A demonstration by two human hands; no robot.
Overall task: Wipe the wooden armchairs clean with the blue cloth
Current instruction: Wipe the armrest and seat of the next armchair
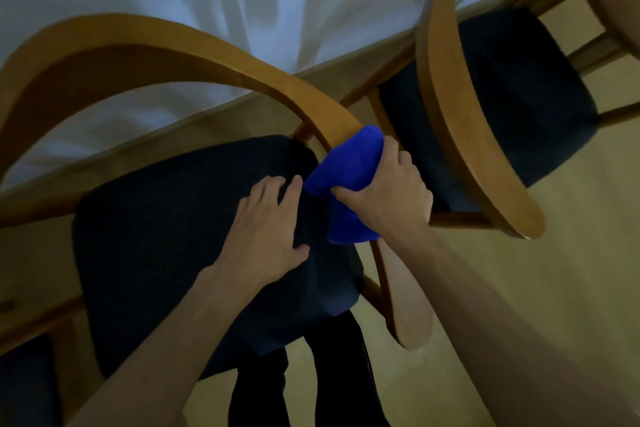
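A wooden armchair (145, 45) with a curved backrest-arm rail and a dark seat cushion (166, 229) stands right below me. My right hand (384, 194) grips the blue cloth (349, 163), which is wrapped over the right part of the curved rail. My left hand (266, 225) rests flat on the dark seat with fingers spread. A second wooden armchair (446, 107) with a dark seat stands to the right.
A table with a white cloth (207, 10) runs along the far side of both chairs. Part of a third chair (27, 381) shows at bottom left. My dark trouser legs (311, 374) stand on the light wooden floor (519, 288).
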